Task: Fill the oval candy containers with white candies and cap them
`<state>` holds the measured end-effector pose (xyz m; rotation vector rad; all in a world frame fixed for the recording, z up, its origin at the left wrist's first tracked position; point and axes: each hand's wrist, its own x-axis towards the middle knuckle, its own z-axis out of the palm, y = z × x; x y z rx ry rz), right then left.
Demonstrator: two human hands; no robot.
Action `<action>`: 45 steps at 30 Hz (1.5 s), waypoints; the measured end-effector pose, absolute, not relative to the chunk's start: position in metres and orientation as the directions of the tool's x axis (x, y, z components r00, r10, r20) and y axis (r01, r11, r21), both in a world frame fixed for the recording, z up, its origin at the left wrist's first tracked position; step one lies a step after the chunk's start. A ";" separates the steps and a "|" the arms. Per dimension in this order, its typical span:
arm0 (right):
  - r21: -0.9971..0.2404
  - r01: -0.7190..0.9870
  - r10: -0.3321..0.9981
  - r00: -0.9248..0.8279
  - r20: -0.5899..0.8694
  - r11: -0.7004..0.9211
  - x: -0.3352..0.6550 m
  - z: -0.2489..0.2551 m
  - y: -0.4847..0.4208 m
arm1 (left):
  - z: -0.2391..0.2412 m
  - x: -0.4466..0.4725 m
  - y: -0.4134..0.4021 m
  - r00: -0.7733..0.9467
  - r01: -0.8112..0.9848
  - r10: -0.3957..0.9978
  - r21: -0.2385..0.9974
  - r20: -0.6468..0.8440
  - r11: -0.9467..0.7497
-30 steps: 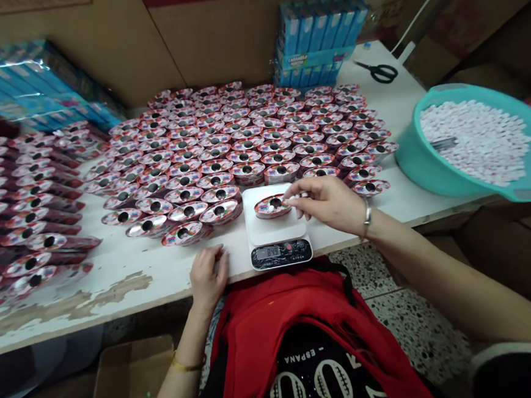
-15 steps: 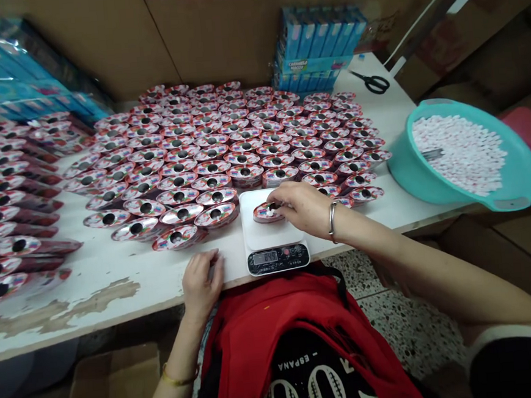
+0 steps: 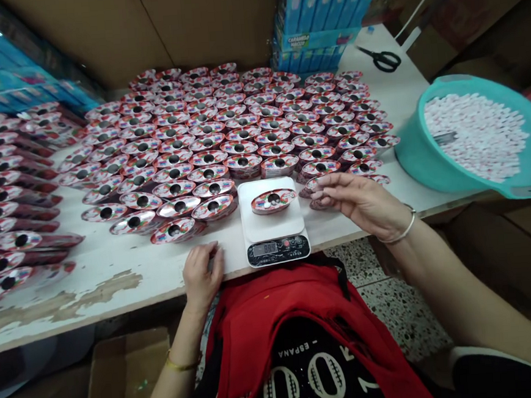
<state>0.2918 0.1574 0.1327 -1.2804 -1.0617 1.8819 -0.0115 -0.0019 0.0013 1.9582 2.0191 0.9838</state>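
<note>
A red-and-white oval pouch [image 3: 261,208] stands on a white digital scale [image 3: 274,228], its round dark opening upward with some white pieces in it. The lit display [image 3: 265,250] is too small to read surely. To the right of the scale, my right hand [image 3: 364,203] hovers in front of the pouch rows, fingertips and thumb pinched together; whatever lies between them is hidden. My left hand [image 3: 202,274] rests at the table's front edge, left of the scale, fingers loosely bent, thumb apart, holding nothing.
Rows of similar pouches [image 3: 208,159] fill the table behind the scale; more stand at left [image 3: 0,212]. A turquoise basin [image 3: 452,175] of small white pieces [image 3: 476,136] sits at right. Black scissors [image 3: 386,61] and blue boxes [image 3: 312,42] lie at the back.
My right hand has drawn away from the pouch's opening, rightward off the scale. The pouch stays on the scale, and the display's digits differ. My left hand rests in place.
</note>
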 end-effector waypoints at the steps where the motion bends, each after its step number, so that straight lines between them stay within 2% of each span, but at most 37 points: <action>1: -0.859 -0.053 0.821 -0.329 -0.466 -0.509 0.297 0.127 0.151 | 0.002 -0.011 -0.002 -0.134 0.832 0.940 0.551 0.312 -0.064; 5: -0.831 -0.077 0.811 -0.287 -0.510 -0.550 0.309 0.112 0.127 | 0.008 -0.008 -0.001 -0.142 0.821 0.943 0.569 0.302 -0.058; 8: -0.816 -0.099 0.805 -0.269 -0.529 -0.569 0.309 0.106 0.115 | 0.022 0.003 0.005 -0.112 0.808 0.920 0.573 0.376 -0.136; 12: -0.794 -0.139 0.791 -0.287 -0.539 -0.592 0.303 0.096 0.107 | 0.047 0.023 0.028 -0.018 0.810 0.865 0.515 0.501 -0.282; 17: -0.733 -0.214 0.744 -0.388 -0.544 -0.646 0.282 0.086 0.100 | 0.069 0.039 0.065 0.056 0.819 0.839 0.456 0.542 -0.349; 22: -0.706 -0.246 0.719 -0.471 -0.512 -0.664 0.263 0.082 0.098 | 0.080 0.048 0.090 0.067 0.846 0.891 0.449 0.448 -0.289; 27: -0.639 -0.307 0.688 -0.515 -0.511 -0.705 0.251 0.077 0.098 | 0.091 0.060 0.096 0.025 0.817 0.951 0.542 0.308 -0.197; 30: -0.513 -0.391 0.637 -0.583 -0.505 -0.764 0.244 0.077 0.098 | 0.101 0.064 0.092 0.099 0.768 0.945 0.580 0.312 -0.272; 33: -0.398 -0.447 0.599 -0.618 -0.509 -0.801 0.240 0.080 0.098 | 0.107 0.066 0.092 0.268 0.789 0.914 0.475 0.304 -0.389; 36: -0.417 -0.485 0.638 -0.540 -0.548 -0.769 0.243 0.084 0.094 | 0.104 0.068 0.100 0.311 0.846 0.920 0.371 0.240 -0.382; 40: -0.462 -0.457 0.645 -0.449 -0.618 -0.760 0.260 0.086 0.086 | 0.105 0.062 0.114 0.404 0.842 0.910 0.350 0.094 -0.410; 42: -0.459 -0.437 0.626 -0.414 -0.661 -0.773 0.269 0.085 0.082 | 0.115 0.046 0.115 0.392 0.823 0.912 0.397 0.122 -0.407; 45: -0.447 -0.423 0.595 -0.335 -0.731 -0.788 0.281 0.083 0.079 | 0.142 -0.009 0.105 0.185 0.857 0.938 0.418 0.294 -0.300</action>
